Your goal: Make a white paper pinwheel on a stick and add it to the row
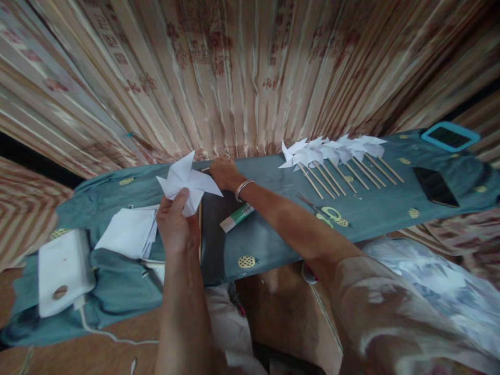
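Observation:
A white folded-paper pinwheel (186,179) is pinched in my left hand (177,221), its thumb pressed on the paper near the middle. My right hand (223,174) is closed at the far edge of the table, with its fingers mostly hidden. A short tan tip pokes out to its left; whether the hand grips it, I cannot tell. Beside my left wrist, a thin wooden stick (200,234) lies partly covered. Between my arms rests a green and white box (237,217). Scissors (320,211) with light green handles lie beyond my right forearm.
Several finished pinwheels (332,151) on sticks lie in a row at the back right. A stack of white paper (127,232) and a white power device (64,273) with a cable are on the left. A phone (435,186) and a blue-framed tablet (451,136) are far right.

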Action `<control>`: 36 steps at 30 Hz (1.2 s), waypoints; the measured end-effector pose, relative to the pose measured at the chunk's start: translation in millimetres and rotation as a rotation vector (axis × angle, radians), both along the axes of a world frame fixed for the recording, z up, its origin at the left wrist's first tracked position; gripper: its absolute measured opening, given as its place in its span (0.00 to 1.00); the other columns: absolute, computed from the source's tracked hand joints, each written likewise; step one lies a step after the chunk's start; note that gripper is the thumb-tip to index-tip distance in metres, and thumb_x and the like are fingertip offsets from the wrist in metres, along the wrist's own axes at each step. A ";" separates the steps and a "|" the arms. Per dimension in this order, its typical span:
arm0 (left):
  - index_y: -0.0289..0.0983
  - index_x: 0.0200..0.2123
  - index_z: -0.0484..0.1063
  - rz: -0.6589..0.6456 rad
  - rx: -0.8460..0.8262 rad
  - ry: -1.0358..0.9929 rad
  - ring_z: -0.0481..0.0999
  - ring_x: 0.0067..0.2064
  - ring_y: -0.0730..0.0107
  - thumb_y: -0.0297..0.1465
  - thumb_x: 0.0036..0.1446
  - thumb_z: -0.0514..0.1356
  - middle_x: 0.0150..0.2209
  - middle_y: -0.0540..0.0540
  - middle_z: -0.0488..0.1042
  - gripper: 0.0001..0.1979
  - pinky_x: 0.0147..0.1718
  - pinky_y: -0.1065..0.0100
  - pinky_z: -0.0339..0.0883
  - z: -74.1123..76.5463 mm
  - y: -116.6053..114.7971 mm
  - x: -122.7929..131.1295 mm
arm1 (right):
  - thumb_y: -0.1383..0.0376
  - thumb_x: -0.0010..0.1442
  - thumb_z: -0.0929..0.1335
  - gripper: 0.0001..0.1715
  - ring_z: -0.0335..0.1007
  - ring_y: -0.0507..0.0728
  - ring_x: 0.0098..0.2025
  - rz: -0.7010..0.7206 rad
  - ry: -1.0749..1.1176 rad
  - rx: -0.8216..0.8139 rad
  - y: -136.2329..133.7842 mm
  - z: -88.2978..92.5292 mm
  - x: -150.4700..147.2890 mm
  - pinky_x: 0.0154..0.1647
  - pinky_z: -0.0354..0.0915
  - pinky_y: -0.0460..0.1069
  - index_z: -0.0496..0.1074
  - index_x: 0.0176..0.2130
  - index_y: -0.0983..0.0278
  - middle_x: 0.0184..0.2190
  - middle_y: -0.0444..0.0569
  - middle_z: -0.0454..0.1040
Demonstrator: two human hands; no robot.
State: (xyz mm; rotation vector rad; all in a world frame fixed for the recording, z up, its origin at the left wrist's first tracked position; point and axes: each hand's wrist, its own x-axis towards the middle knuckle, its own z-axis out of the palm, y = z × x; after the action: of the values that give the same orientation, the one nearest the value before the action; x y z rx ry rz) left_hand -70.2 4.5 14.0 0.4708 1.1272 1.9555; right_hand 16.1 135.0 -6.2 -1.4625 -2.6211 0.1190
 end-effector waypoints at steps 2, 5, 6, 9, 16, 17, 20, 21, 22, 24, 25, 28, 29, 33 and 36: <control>0.39 0.25 0.72 0.000 0.002 -0.028 0.77 0.35 0.69 0.27 0.33 0.71 0.28 0.52 0.74 0.13 0.41 0.65 0.74 1.0 -0.3 1.6 | 0.65 0.67 0.64 0.18 0.69 0.69 0.58 0.011 -0.014 -0.019 -0.5 3.5 -0.2 0.56 0.64 0.61 0.78 0.49 0.72 0.53 0.67 0.76; 0.39 0.24 0.73 -0.002 0.006 -0.043 0.77 0.35 0.70 0.26 0.32 0.72 0.27 0.52 0.75 0.13 0.40 0.66 0.74 2.4 -0.5 3.3 | 0.65 0.66 0.65 0.17 0.70 0.68 0.57 0.029 -0.027 -0.036 0.7 5.6 -1.0 0.56 0.64 0.60 0.78 0.49 0.71 0.52 0.66 0.76; 0.39 0.24 0.73 -0.006 0.005 -0.037 0.77 0.35 0.70 0.27 0.32 0.71 0.27 0.52 0.75 0.13 0.40 0.66 0.75 2.6 -0.4 3.6 | 0.65 0.66 0.65 0.17 0.70 0.68 0.57 0.028 -0.026 -0.033 1.4 5.1 -1.2 0.56 0.64 0.60 0.78 0.49 0.70 0.52 0.65 0.76; 0.40 0.23 0.72 -0.013 0.002 -0.010 0.77 0.36 0.69 0.27 0.35 0.70 0.27 0.52 0.75 0.10 0.41 0.65 0.75 2.4 -0.3 4.1 | 0.63 0.66 0.66 0.18 0.69 0.68 0.58 0.015 -0.014 -0.007 3.3 1.5 -1.6 0.56 0.64 0.60 0.78 0.49 0.70 0.54 0.65 0.76; 0.40 0.25 0.72 -0.026 -0.003 0.012 0.77 0.37 0.67 0.28 0.37 0.70 0.28 0.51 0.75 0.11 0.41 0.64 0.75 0.6 -0.7 4.4 | 0.62 0.68 0.63 0.19 0.68 0.68 0.59 0.019 -0.002 -0.008 1.0 0.2 -0.2 0.57 0.64 0.59 0.77 0.49 0.70 0.54 0.65 0.75; 0.40 0.25 0.72 -0.028 -0.002 0.015 0.77 0.37 0.67 0.28 0.37 0.70 0.28 0.51 0.75 0.11 0.42 0.63 0.75 0.2 -0.6 4.3 | 0.63 0.68 0.63 0.19 0.68 0.68 0.59 0.020 0.001 -0.007 0.3 0.3 0.0 0.57 0.64 0.59 0.77 0.50 0.70 0.54 0.65 0.75; 0.40 0.25 0.73 -0.029 0.005 0.020 0.78 0.39 0.67 0.29 0.37 0.70 0.29 0.51 0.75 0.10 0.44 0.63 0.75 -0.8 -0.1 4.2 | 0.64 0.69 0.62 0.19 0.68 0.67 0.59 0.015 0.017 0.003 -2.0 -0.8 0.2 0.57 0.64 0.59 0.77 0.50 0.70 0.54 0.64 0.75; 0.40 0.25 0.73 -0.029 0.009 0.020 0.78 0.39 0.67 0.29 0.38 0.70 0.29 0.51 0.76 0.10 0.44 0.63 0.75 -1.0 -0.1 4.2 | 0.64 0.69 0.62 0.20 0.68 0.67 0.59 0.011 0.024 0.009 -2.7 -1.5 0.1 0.57 0.63 0.59 0.77 0.50 0.70 0.54 0.64 0.74; 0.40 0.26 0.74 -0.030 0.012 0.018 0.78 0.39 0.67 0.29 0.38 0.70 0.29 0.51 0.76 0.09 0.44 0.64 0.75 -1.0 -0.1 4.3 | 0.63 0.69 0.62 0.20 0.67 0.67 0.59 0.008 0.031 0.015 -3.3 -2.3 0.0 0.57 0.63 0.58 0.77 0.50 0.71 0.54 0.64 0.74; 0.40 0.25 0.74 -0.029 0.018 0.009 0.78 0.39 0.68 0.28 0.37 0.70 0.30 0.51 0.76 0.09 0.43 0.65 0.75 -0.9 -0.3 4.4 | 0.64 0.69 0.61 0.20 0.66 0.67 0.59 0.005 0.037 0.026 -3.8 -3.8 -0.3 0.58 0.63 0.58 0.77 0.50 0.72 0.55 0.64 0.74; 0.40 0.25 0.74 -0.029 0.020 0.004 0.78 0.39 0.68 0.28 0.37 0.70 0.29 0.50 0.77 0.10 0.43 0.65 0.75 -0.7 -0.5 4.4 | 0.64 0.69 0.61 0.20 0.66 0.67 0.60 0.008 0.037 0.030 -3.8 -4.4 -0.2 0.58 0.63 0.58 0.77 0.50 0.72 0.55 0.65 0.73; 0.40 0.25 0.73 -0.035 0.018 -0.008 0.78 0.37 0.69 0.27 0.36 0.70 0.29 0.50 0.76 0.10 0.41 0.66 0.75 0.2 -0.9 4.2 | 0.65 0.69 0.61 0.19 0.65 0.66 0.60 0.029 0.032 0.028 -2.4 -5.7 1.0 0.57 0.63 0.57 0.77 0.49 0.72 0.56 0.65 0.72; 0.40 0.25 0.73 -0.037 0.015 -0.009 0.78 0.37 0.68 0.27 0.36 0.70 0.29 0.51 0.76 0.10 0.40 0.66 0.75 0.5 -1.0 3.9 | 0.65 0.69 0.62 0.19 0.64 0.66 0.60 0.039 0.030 0.024 -1.7 -6.1 1.9 0.57 0.63 0.57 0.77 0.48 0.72 0.56 0.65 0.72; 0.40 0.24 0.71 -0.029 0.007 -0.001 0.77 0.38 0.68 0.27 0.36 0.70 0.28 0.51 0.74 0.11 0.42 0.65 0.75 0.7 -1.0 2.6 | 0.65 0.68 0.62 0.19 0.64 0.65 0.59 0.071 0.035 0.023 -0.4 -7.9 7.1 0.56 0.64 0.56 0.78 0.47 0.72 0.55 0.64 0.71; 0.40 0.24 0.70 -0.017 0.012 0.012 0.77 0.39 0.67 0.28 0.36 0.70 0.29 0.51 0.74 0.11 0.44 0.64 0.74 -0.4 -0.9 1.5 | 0.65 0.68 0.63 0.18 0.65 0.65 0.59 0.078 0.041 0.040 -1.4 -8.2 11.2 0.56 0.64 0.56 0.78 0.46 0.72 0.54 0.64 0.72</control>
State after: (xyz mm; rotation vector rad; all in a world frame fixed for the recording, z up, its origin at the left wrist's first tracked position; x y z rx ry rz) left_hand -68.8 3.6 13.6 0.4981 1.1163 1.9485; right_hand 27.3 133.7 -14.4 -1.3312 -2.6323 0.1034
